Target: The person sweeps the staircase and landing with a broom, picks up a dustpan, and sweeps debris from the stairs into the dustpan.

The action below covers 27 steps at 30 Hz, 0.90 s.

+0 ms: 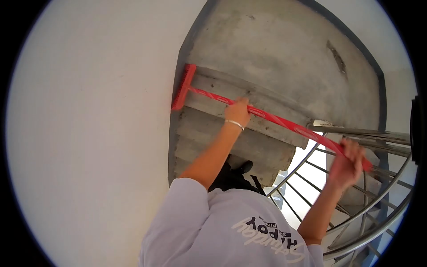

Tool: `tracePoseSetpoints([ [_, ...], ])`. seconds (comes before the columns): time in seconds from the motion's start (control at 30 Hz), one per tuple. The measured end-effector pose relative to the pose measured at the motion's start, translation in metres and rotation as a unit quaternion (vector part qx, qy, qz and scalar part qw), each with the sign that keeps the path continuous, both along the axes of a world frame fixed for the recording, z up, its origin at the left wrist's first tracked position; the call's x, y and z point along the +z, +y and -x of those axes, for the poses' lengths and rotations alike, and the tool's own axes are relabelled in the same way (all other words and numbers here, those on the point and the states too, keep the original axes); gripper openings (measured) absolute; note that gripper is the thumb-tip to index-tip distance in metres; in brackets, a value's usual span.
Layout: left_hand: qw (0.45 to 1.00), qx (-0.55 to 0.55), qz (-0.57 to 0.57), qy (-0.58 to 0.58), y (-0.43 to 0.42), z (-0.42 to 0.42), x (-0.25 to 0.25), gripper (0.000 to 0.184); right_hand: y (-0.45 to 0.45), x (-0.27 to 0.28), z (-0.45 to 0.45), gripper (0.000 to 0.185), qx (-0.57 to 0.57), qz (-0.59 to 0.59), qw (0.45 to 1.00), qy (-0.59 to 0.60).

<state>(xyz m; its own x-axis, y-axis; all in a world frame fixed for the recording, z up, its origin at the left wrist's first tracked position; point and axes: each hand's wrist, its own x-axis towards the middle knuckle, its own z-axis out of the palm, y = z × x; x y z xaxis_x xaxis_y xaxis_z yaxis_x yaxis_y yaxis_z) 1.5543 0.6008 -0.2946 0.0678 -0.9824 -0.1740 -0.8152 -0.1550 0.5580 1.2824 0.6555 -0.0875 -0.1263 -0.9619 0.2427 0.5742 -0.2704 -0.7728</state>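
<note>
A red push broom (pixel 284 122) stretches across the view, its long handle slanting down from left to right. Its wide bristled head (pixel 183 87) lies at the left end of a concrete step (pixel 213 95), against the dark grey band at the wall's foot. My left hand (pixel 239 112), with a pale bracelet at the wrist, is wrapped round the middle of the handle. Closed round the handle near its far right end is my right hand (pixel 349 164), slightly blurred, beside the metal railing.
A white wall (pixel 98 115) rises on the left. Concrete stairs (pixel 195 142) descend toward my body, and one black shoe (pixel 244 167) shows on them. Above them spreads a concrete landing (pixel 275 40) with a dark mark. A curved metal railing (pixel 378 209) stands at the right.
</note>
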Motion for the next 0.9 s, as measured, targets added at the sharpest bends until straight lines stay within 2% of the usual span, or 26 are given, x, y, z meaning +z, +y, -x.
tracePoseSetpoints([
  [0.07, 0.999, 0.024, 0.032, 0.01, -0.009, -0.002, -0.037, 0.019, -0.014, -0.018, -0.007, 0.014, -0.003, -0.027, 1.0, -0.007],
  [0.17, 0.998, -0.033, -0.041, -0.018, -0.002, 0.011, -0.048, 0.017, -0.008, -0.012, -0.004, 0.014, 0.005, -0.025, 1.0, 0.013],
  [0.23, 0.999, -0.024, -0.037, -0.002, 0.011, 0.011, -0.011, 0.015, 0.008, 0.0, 0.007, 0.012, 0.009, -0.005, 1.0, -0.02],
  [0.37, 1.0, -0.015, -0.027, -0.001, 0.015, 0.006, 0.005, 0.027, 0.012, -0.007, 0.015, 0.011, -0.015, -0.016, 0.999, -0.049],
  [0.43, 0.998, -0.024, -0.051, -0.011, 0.003, 0.001, -0.012, 0.015, 0.003, -0.028, 0.006, 0.011, -0.044, -0.041, 0.997, -0.038],
  [0.5, 0.998, -0.028, -0.06, -0.005, -0.007, 0.002, -0.061, 0.016, -0.004, -0.042, -0.01, 0.01, -0.051, -0.06, 0.996, -0.031],
  [0.57, 0.997, -0.036, -0.073, 0.001, -0.008, 0.01, -0.069, 0.017, 0.001, -0.044, -0.014, 0.007, -0.067, -0.086, 0.993, -0.034],
  [0.63, 0.992, -0.053, -0.113, -0.002, 0.002, 0.024, -0.048, 0.021, 0.029, -0.04, 0.014, 0.006, -0.08, -0.085, 0.993, -0.033],
  [0.73, 0.981, -0.17, -0.096, -0.01, 0.021, 0.048, -0.043, 0.024, 0.062, -0.015, 0.039, 0.011, -0.098, -0.066, 0.993, -0.008],
  [0.87, 0.972, -0.217, -0.094, 0.009, 0.041, 0.087, 0.033, 0.024, 0.091, 0.04, 0.1, 0.017, -0.088, -0.015, 0.994, -0.069],
  [0.9, 0.971, -0.231, -0.064, 0.028, 0.044, 0.094, 0.046, 0.022, 0.099, 0.054, 0.113, 0.019, -0.098, -0.02, 0.99, -0.094],
])
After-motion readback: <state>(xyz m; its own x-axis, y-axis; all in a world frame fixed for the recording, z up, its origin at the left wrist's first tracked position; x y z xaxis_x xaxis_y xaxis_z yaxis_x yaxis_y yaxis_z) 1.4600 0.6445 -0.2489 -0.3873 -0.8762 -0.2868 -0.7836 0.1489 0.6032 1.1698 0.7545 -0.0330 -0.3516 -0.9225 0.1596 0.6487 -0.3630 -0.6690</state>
